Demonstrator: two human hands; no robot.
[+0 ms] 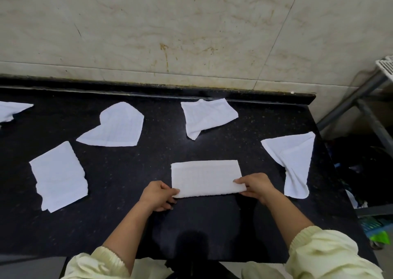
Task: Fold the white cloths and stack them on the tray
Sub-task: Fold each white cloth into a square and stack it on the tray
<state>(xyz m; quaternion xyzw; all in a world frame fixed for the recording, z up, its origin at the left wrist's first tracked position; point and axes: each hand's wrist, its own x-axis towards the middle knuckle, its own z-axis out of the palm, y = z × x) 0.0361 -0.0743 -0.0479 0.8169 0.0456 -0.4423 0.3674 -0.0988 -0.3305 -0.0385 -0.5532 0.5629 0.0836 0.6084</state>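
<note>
A white cloth folded into a rectangle (205, 177) lies on the black countertop (131, 183) in front of me. My left hand (158, 195) pinches its near left corner and my right hand (256, 186) pinches its near right corner. Several other white cloths lie loose around it: one flat at the left (59, 175), one heart-shaped at the back left (116, 126), one crumpled at the back centre (207, 116), one draped at the right edge (294, 161), and one cut off at the far left (11, 110). No tray is in view.
A marble-tiled wall (191, 29) rises behind the counter. The counter ends at the right, where a grey metal rack (361, 102) with a white slatted basket (386, 66) stands. Dark clutter and something green lie on the floor below it.
</note>
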